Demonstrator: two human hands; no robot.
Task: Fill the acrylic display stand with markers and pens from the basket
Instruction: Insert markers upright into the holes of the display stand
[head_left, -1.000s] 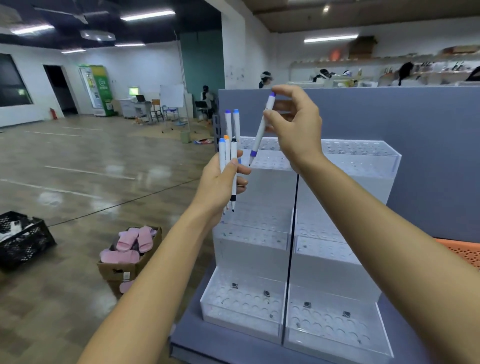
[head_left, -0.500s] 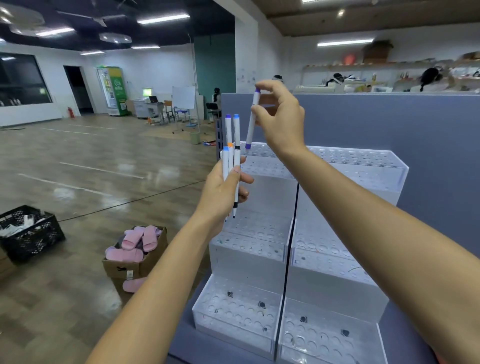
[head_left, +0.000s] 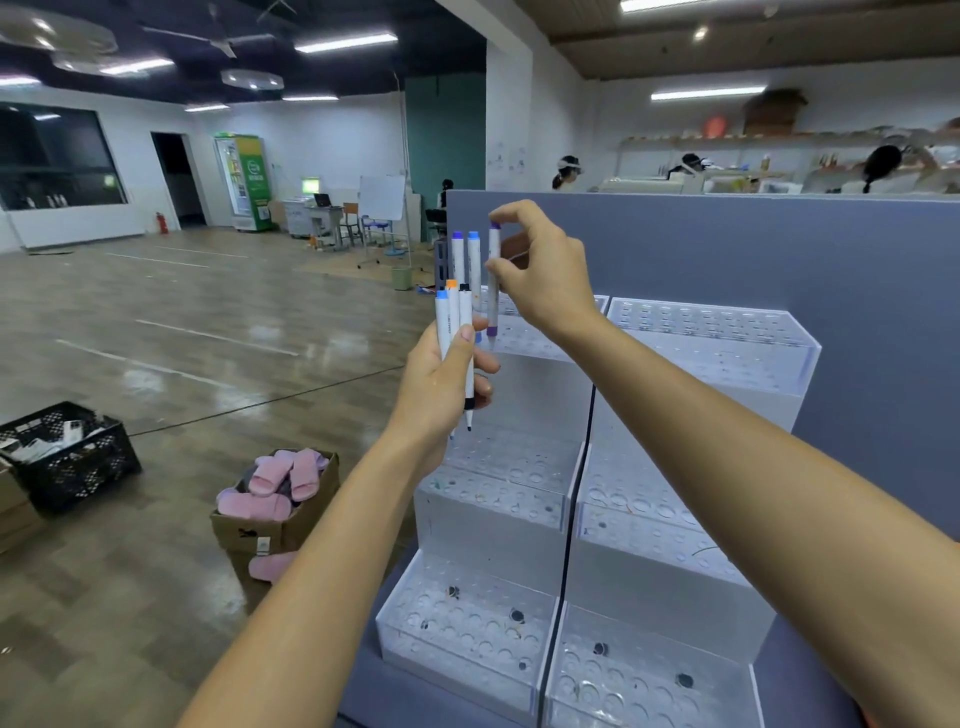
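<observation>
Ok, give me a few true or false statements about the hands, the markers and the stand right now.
1. The right-hand grip pinches a purple-capped marker. True.
2. The left-hand grip is empty. False: it holds a bunch of markers.
3. The acrylic stand is full of pens. False: no pens stand in its holes.
4. A cardboard box on the floor holds pink slippers. True.
</observation>
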